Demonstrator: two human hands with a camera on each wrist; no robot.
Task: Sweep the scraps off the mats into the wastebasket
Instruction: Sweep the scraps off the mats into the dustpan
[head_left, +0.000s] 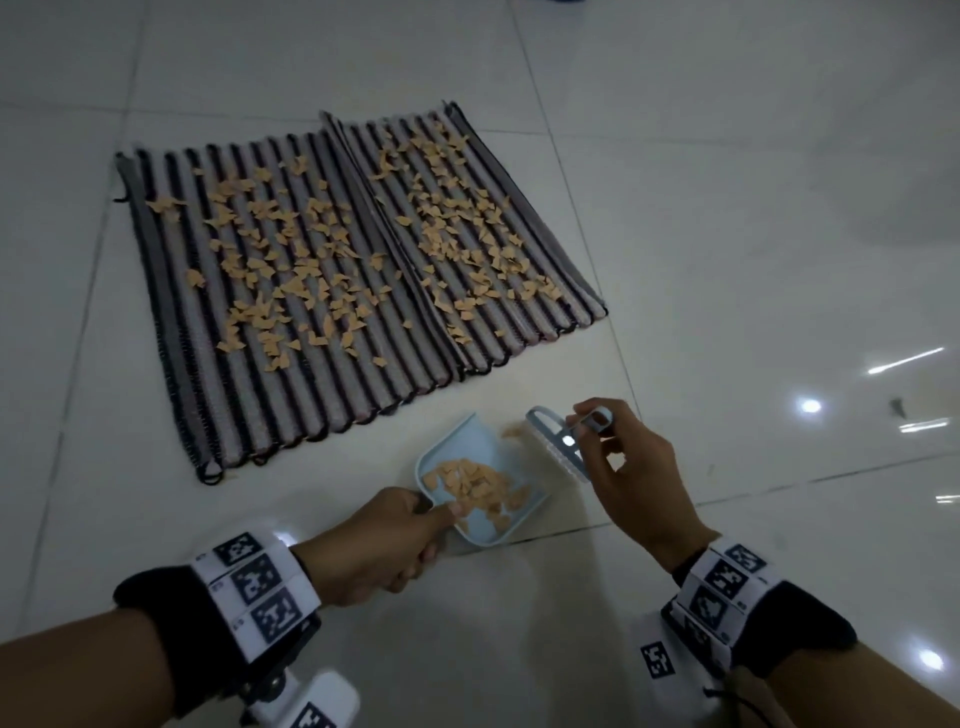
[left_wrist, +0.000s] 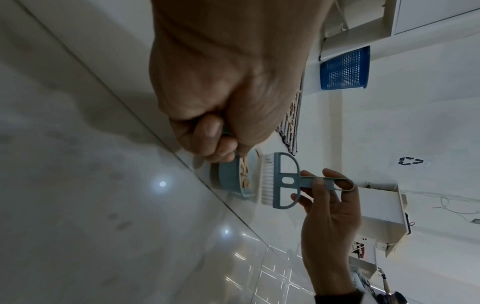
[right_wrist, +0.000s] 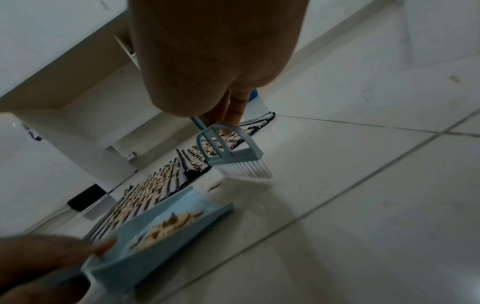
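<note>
Two striped mats, the left mat (head_left: 171, 322) and the right mat (head_left: 545, 228), lie side by side on the floor, strewn with tan paper scraps (head_left: 291, 270). My left hand (head_left: 384, 545) grips the handle of a light blue dustpan (head_left: 467, 441) resting on the floor below the mats, with a pile of scraps (head_left: 472, 483) in it. My right hand (head_left: 623, 467) pinches the handle of a small blue brush (head_left: 558, 447) held just right of the pan's mouth, bristles (right_wrist: 244, 170) close above the floor. A stray scrap (head_left: 511, 430) lies at the pan's lip. A blue mesh wastebasket (left_wrist: 345, 67) stands beyond the mats.
The floor is glossy white tile (head_left: 779, 260) with dark grout lines. White furniture (left_wrist: 379, 211) stands by the wall in the left wrist view, and a black box (right_wrist: 87, 197) sits on the floor past the mats in the right wrist view.
</note>
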